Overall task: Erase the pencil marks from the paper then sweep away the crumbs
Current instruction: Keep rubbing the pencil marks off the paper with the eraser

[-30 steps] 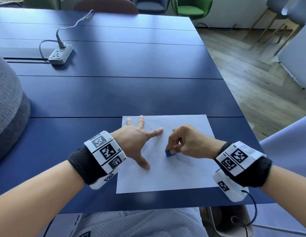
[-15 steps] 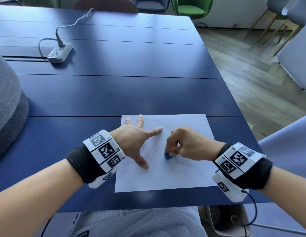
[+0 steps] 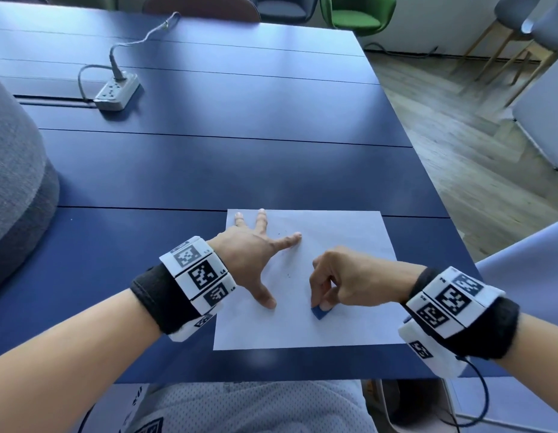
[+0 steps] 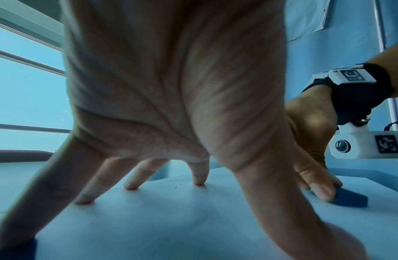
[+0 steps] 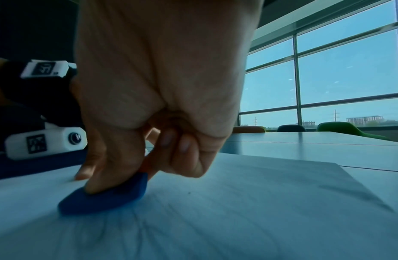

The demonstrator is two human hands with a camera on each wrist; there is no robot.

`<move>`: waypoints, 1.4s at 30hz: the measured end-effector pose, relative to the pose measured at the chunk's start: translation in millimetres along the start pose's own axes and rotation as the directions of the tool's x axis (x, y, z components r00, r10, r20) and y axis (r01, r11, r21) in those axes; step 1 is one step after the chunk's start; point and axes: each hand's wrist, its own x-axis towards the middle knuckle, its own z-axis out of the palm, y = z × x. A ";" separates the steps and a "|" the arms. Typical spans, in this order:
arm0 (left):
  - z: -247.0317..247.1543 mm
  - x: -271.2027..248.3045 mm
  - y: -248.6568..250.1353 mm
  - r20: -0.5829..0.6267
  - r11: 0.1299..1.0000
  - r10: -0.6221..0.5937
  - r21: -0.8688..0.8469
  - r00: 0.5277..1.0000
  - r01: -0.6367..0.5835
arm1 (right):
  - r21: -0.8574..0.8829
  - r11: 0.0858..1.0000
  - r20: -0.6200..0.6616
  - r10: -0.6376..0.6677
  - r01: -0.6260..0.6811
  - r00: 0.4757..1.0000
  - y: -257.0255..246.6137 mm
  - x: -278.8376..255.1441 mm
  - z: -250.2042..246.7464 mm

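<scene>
A white sheet of paper lies near the front edge of the dark blue table. My left hand presses on its left half with fingers spread and straight, fingertips on the sheet. My right hand pinches a small blue eraser and holds it down on the paper, just right of my left thumb. The eraser lies tilted under thumb and fingers in the right wrist view. Tiny dark crumbs dot the paper between the hands. Faint pencil streaks show on the sheet.
A white power strip with its cable sits at the table's far left. A grey cushioned seat stands at the left edge. Chairs line the far side, and wooden floor lies to the right.
My right hand has slid the eraser toward me, down the paper. My left hand keeps its place on the sheet.
</scene>
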 end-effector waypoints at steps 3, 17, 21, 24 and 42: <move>-0.5 -0.1 -1.3 0.001 1.000 0.002 0.005 1.000 -0.002 | 0.013 1.000 -0.220 0.018 -0.015 0.975 -0.8 13.1 -3.5; 2.1 0.6 -1.6 -0.018 1.000 0.015 0.008 1.000 -0.015 | 0.140 0.984 -0.354 0.153 -0.109 0.923 7.9 4.8 1.3; 3.3 2.1 -2.9 -0.017 1.000 0.000 -0.001 1.000 0.000 | 0.120 0.984 -0.268 0.161 -0.133 0.950 3.4 3.4 -1.0; 3.7 1.7 -3.3 -0.014 1.000 -0.007 0.004 1.000 0.007 | 0.197 0.970 -0.409 0.216 -0.145 0.887 11.8 20.5 -14.2; 1.9 5.4 -0.5 -0.010 1.000 -0.009 -0.013 1.000 0.009 | 0.234 0.952 -0.376 0.275 -0.196 0.885 22.7 46.1 -44.0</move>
